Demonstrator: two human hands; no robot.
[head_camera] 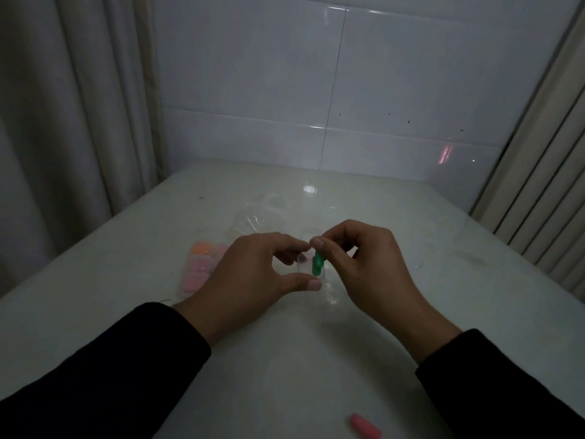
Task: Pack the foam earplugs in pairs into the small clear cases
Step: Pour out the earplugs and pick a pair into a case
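Green foam is pinched at its upper end between the thumb and forefinger of the right hand (pixel 364 264): a green earplug (pixel 317 264), held with its long axis close to upright, its free end pointing down toward 6 o'clock. The other fingers of that hand are curled in behind the pinch. Directly beside the plug, at its 9 o'clock, a small clear case (pixel 308 267) is held in the grip of the left hand (pixel 253 274), the forefinger over its top and the thumb under its bottom, so that the grip is spread only as wide as the case is tall. A dark spot is seen through the clear wall; what it is cannot be told. Whether the plug's lower end is already inside the case mouth or only just beside it cannot be settled, the plastic being nearly invisible in this dim light.

The coming move is judged to turn on this: the plug lies at 3 o'clock of the case, almost touching it, and must be pushed in along its own long axis. The right hand is the one placed to do so, while the case is steadied by the left.

Outward from the hands, a cluster of pink and orange earplugs (pixel 198 267) is seen at 9 o'clock, partly hidden behind the left hand. A crumpled clear bag (pixel 256 213) lies at 12 o'clock on the pale worktop (pixel 459 280). One loose pink earplug (pixel 365 425) lies well apart at 6 o'clock, near the front edge.
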